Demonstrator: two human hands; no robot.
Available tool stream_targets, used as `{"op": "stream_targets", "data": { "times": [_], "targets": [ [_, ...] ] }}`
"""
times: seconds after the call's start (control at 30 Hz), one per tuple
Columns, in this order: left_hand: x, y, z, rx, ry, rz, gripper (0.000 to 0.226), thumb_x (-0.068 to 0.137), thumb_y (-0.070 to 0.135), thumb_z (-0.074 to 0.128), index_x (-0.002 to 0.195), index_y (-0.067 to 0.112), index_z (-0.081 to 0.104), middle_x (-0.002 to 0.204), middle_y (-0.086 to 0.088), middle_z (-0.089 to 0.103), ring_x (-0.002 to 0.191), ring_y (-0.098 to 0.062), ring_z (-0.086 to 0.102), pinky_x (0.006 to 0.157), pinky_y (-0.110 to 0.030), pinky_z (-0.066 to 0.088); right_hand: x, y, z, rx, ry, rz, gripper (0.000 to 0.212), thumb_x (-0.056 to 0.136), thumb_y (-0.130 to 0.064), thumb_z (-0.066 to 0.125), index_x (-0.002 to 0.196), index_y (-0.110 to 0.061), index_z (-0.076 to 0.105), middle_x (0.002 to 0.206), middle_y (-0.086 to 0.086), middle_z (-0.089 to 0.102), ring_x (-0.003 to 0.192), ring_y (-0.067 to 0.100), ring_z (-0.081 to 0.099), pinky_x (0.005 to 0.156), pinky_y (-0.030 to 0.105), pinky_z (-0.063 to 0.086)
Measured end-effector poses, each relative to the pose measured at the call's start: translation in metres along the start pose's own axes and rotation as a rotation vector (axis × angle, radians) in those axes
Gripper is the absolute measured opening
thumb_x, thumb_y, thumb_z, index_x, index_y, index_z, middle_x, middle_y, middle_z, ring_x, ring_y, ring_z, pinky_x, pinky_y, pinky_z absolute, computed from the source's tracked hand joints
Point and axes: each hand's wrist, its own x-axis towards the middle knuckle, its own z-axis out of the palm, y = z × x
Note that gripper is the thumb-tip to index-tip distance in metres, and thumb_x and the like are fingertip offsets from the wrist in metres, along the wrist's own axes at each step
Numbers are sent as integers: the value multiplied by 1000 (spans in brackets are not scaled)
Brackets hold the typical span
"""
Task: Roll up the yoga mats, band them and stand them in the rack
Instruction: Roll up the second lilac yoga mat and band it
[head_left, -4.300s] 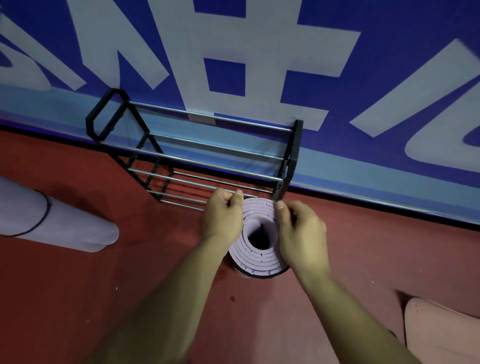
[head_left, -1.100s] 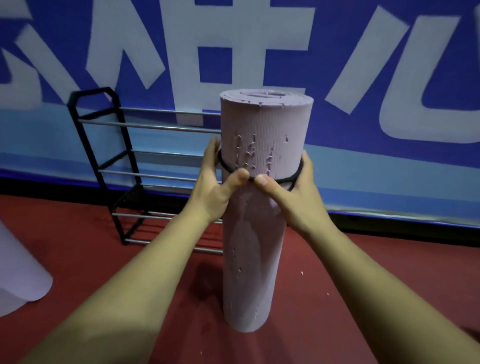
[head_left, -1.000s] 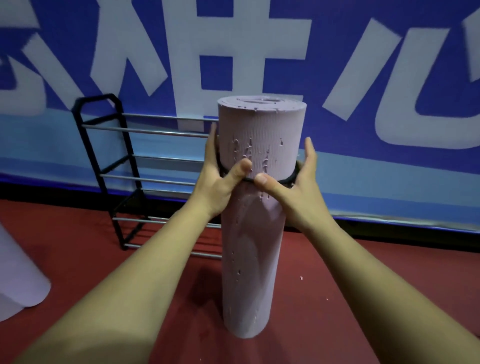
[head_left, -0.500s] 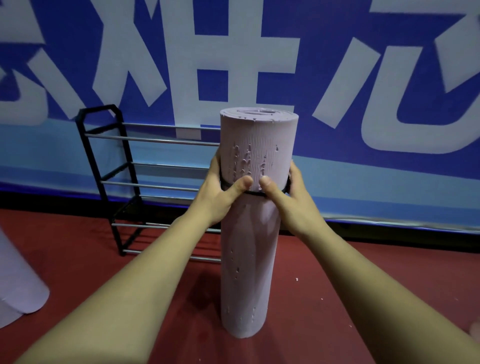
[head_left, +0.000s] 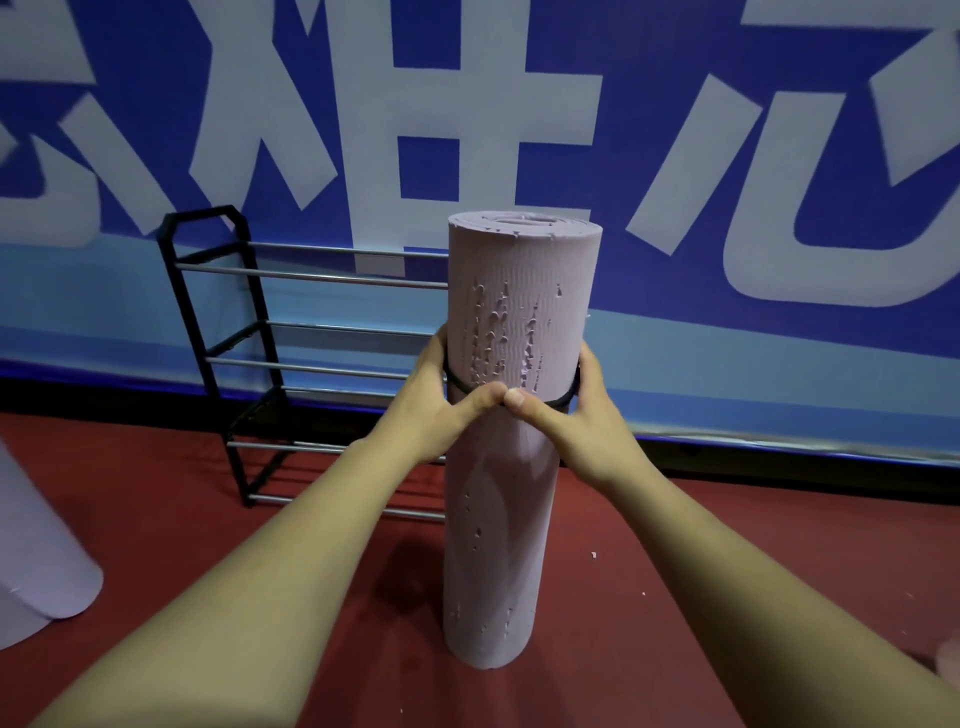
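— Where is the mat standing at this moment?

— The rolled purple mat (head_left: 514, 467) is standing upright on the red floor (head_left: 675, 597), just in front of the black rack (head_left: 218, 332), not yet inside it. A second rolled mat (head_left: 36, 561) is lying at the left edge.

— And what are the hands doing?

— The left hand (head_left: 441, 415) and the right hand (head_left: 576, 431) are wrapping round the mat from both sides. Each grip is grasping the mat at the height of the black band (head_left: 460, 383), and the two thumbs are pressing on the band at the front.

— What is differing from one second ago?

— Then the fingers were spreading and the band was standing away from the mat at the sides. Now the band is lying tight against the mat and sitting a little lower on it. The thumb tips are now touching each other; half a second ago they were a little apart.
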Motion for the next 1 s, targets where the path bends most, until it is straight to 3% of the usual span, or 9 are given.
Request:
{"op": "stream_targets", "data": {
  "times": [0.17, 0.23, 0.3, 0.37, 0.43, 0.6, 0.7, 0.83, 1.0],
  "targets": [
    [-9, -17, -4, 136, -63, -61, 109, 62, 87, 63, 148, 26, 35, 147, 2, 48, 135, -17, 46, 102, -28, 38, -8, 24, 2, -32, -64, 73, 83, 67, -69, 83, 133, -42, 40, 140, -17, 55, 125, -2, 54, 104, 27, 46],
    [-6, -14, -8, 68, -51, -7, 110, 63, 83, 63, 152, 28, 30, 150, 4, 44, 139, -12, 41, 110, -30, 37, -6, 25, 1, -25, -53, 74, 113, 60, -76, 82, 149, -37, 26, 151, -14, 44, 135, 0, 46, 110, 31, 41],
    [-1, -9, -8, -22, -27, 14, 115, 61, 77, 64, 157, 31, 20, 149, 14, 42, 133, 4, 42, 105, -13, 35, -1, 22, 1, -23, -12, 71, 130, 55, -81, 80, 159, -36, 16, 160, -11, 36, 144, 4, 38, 118, 39, 37],
    [0, -7, -2, -56, -12, 2, 114, 60, 77, 63, 156, 31, 22, 136, 25, 48, 115, 19, 49, 88, 2, 35, 3, 23, 3, -16, 7, 35, 104, 59, -76, 81, 147, -43, 37, 151, -12, 47, 137, 1, 46, 112, 36, 44],
    [-4, -14, 7, -40, -2, -15, 113, 59, 85, 58, 152, 29, 29, 130, 20, 54, 112, 9, 55, 82, 2, 36, 2, 27, 6, -11, 9, 41, 90, 55, -78, 83, 131, -50, 43, 141, -14, 55, 128, 0, 54, 106, 33, 48],
    [-17, -36, 12, 23, -62, -17, 116, 61, 84, 58, 156, 25, 26, 145, 11, 46, 133, -7, 45, 97, -6, 32, -4, 44, 2, -77, -29, 95, 88, 54, -79, 83, 128, -47, 49, 139, -15, 57, 127, 2, 55, 108, 39, 49],
    [-12, -35, 10, -11, 0, 39, 126, 57, 96, 57, 155, 21, 28, 149, 4, 46, 135, -7, 45, 106, -19, 37, -1, 46, 1, -148, -14, 86, 132, 50, -88, 79, 158, -35, 25, 160, -9, 36, 147, 9, 35, 118, 44, 38],
    [-10, -27, 13, -24, 14, 30, 122, 53, 101, 52, 148, 27, 32, 135, 11, 53, 120, 0, 52, 91, -3, 38, 4, 45, 7, -120, -16, 8, 98, 62, -75, 84, 144, -47, 40, 145, -13, 51, 137, 10, 47, 108, 45, 46],
    [-31, -60, 21, 70, -86, -10, 122, 65, 94, 53, 159, 22, 21, 148, 5, 48, 138, -13, 46, 112, -29, 39, -6, 66, 8, -160, -40, 44, 101, 55, -77, 87, 139, -39, 47, 137, -16, 58, 129, 8, 54, 106, 45, 49]
  ]
}}
